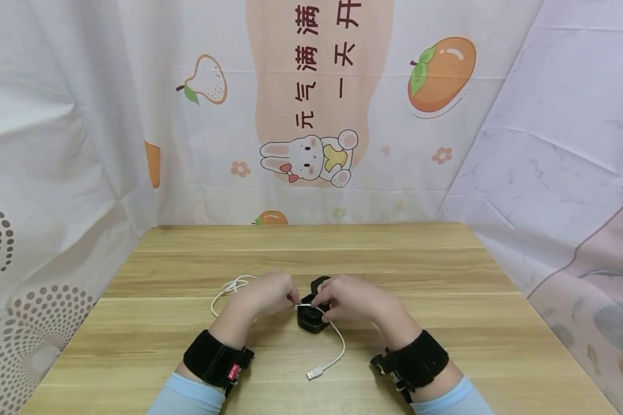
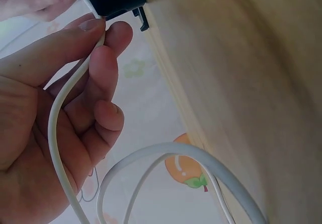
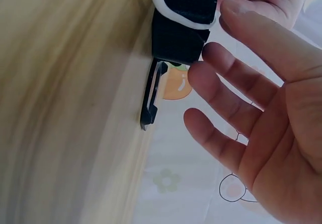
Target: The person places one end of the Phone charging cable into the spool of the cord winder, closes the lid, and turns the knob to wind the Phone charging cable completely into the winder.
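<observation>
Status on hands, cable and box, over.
Left hand pinching cable. Right hand at box, fingers relaxed. Cable runs across box, plug on table. Nothing seen blocking.

One worktop (image 1: pixel 394 253); one white cable (image 1: pixel 344 346) with one plug (image 1: pixel 314 373); one black box (image 1: pixel 312 324) with one lid (image 1: pixel 316 283); one left hand (image 1: pixel 270 293); one right hand (image 1: pixel 357 297); two black wristbands (image 1: pixel 213 358); two light-blue sleeves (image 1: pixel 187 396)

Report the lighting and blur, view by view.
Head view: light soft and even, the small plug distinguishable; left wrist view: table grain smeared, white cable edges clearer, left hand shaded against pale cloth; right wrist view: grain smeared too, right hand dimmer than the cloth behind.
</observation>
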A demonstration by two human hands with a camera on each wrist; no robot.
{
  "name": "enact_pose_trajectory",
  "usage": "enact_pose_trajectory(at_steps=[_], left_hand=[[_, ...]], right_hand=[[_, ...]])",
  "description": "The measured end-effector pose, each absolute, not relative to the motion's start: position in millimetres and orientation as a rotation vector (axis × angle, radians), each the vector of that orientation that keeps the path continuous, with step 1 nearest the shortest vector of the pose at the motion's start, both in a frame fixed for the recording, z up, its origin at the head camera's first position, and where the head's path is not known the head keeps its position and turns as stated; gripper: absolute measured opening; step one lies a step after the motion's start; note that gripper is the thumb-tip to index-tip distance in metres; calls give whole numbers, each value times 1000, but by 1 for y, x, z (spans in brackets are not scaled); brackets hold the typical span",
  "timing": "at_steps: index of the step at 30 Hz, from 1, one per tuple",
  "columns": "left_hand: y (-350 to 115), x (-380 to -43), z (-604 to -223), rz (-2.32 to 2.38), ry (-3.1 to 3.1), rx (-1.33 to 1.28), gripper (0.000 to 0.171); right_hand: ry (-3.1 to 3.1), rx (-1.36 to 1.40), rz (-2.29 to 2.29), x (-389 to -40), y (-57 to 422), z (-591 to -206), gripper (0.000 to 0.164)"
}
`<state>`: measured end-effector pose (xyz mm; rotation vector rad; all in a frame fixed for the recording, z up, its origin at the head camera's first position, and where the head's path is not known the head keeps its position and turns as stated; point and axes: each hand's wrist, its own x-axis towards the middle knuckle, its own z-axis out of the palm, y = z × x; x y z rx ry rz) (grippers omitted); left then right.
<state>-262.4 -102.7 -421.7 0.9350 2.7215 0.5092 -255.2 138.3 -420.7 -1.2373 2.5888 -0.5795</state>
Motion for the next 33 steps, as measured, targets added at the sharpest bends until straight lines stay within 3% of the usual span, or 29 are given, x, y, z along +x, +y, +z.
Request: enact_pose_trajectory(at_steps=[12, 26, 33], left_hand=[[-102, -260, -420, 547, 2693, 928, 21], [-106, -260, -419, 602, 2622, 924, 24], [-105, -259, -416, 579, 2629, 922, 15]], right_hand=[[2624, -1162, -574, -252, 140, -423, 36], [2637, -1226, -504, -249, 139, -420, 35], [2644, -1331, -371, -251, 137, -416, 34]])
